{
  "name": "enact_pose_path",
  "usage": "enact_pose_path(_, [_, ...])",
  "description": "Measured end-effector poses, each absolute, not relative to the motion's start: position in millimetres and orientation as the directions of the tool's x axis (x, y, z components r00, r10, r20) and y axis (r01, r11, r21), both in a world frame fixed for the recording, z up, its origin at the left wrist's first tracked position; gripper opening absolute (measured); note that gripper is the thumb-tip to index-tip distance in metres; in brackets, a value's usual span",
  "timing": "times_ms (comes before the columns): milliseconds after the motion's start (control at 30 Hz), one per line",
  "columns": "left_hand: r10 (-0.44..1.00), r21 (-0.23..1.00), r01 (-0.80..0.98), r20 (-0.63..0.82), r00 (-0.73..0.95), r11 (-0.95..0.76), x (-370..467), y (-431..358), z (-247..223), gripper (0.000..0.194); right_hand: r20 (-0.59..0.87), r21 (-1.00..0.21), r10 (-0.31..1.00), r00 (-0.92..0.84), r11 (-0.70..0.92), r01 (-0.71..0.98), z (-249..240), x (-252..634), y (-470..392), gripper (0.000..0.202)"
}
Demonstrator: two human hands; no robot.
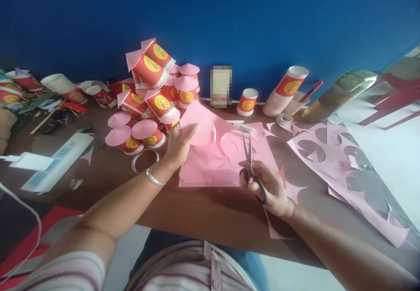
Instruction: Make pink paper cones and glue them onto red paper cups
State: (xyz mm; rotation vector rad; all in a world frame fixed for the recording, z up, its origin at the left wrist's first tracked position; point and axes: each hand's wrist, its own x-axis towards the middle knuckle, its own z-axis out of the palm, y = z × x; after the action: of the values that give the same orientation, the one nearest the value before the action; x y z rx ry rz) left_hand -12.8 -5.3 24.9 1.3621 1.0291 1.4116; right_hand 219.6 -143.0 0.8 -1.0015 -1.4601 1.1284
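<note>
My left hand (180, 144) pinches a piece of pink paper (201, 129), partly cut, with a rounded part near my thumb. My right hand (265, 186) has its fingers in the dark handles of a pair of scissors (250, 157); the blades point up and away, slightly apart. The blades are to the right of the held paper, not touching it. Under both lies a stack of pink sheets (210, 177) on the brown table (183, 208). Behind my left hand stand several red paper cups with pink cone tops (187, 85).
Tape rolls (144, 160), a power strip (59, 162) and markers (243, 127) lie about. Pink offcuts (344, 186) spread at right. Behind are a single cup (247, 102), stacked cups (287, 89) and a bottle (339, 94). Another person's hand (5, 124) is at the left edge.
</note>
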Motion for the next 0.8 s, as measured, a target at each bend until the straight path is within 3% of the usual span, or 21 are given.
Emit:
enact_pose_path(133, [0.961, 0.971, -0.018, 0.237, 0.14, -0.236, -13, -12, 33, 0.04, 0.157, -0.98, 0.952, -0.264, 0.182, 0.074, 3, 220, -140, 0.05])
enact_pose_path(267, [0.957, 0.986, -0.006, 0.162, 0.24, -0.165, -11, -20, 38, 0.032, 0.008, -0.985, 0.945, -0.326, 0.064, 0.162, 8, 216, -136, 0.052])
enact_pose_path(500, [0.962, 0.997, -0.077, 0.004, 0.273, 0.018, -14, -17, 34, 0.036, -0.074, -0.996, 0.935, -0.346, -0.049, 0.08, 8, 213, -134, 0.057])
enact_pose_path(800, [0.965, 0.996, 0.034, 0.068, 0.253, -0.079, -13, -16, 33, 0.03, -0.149, -0.985, 0.947, -0.285, -0.116, 0.131, 17, 210, -132, 0.061])
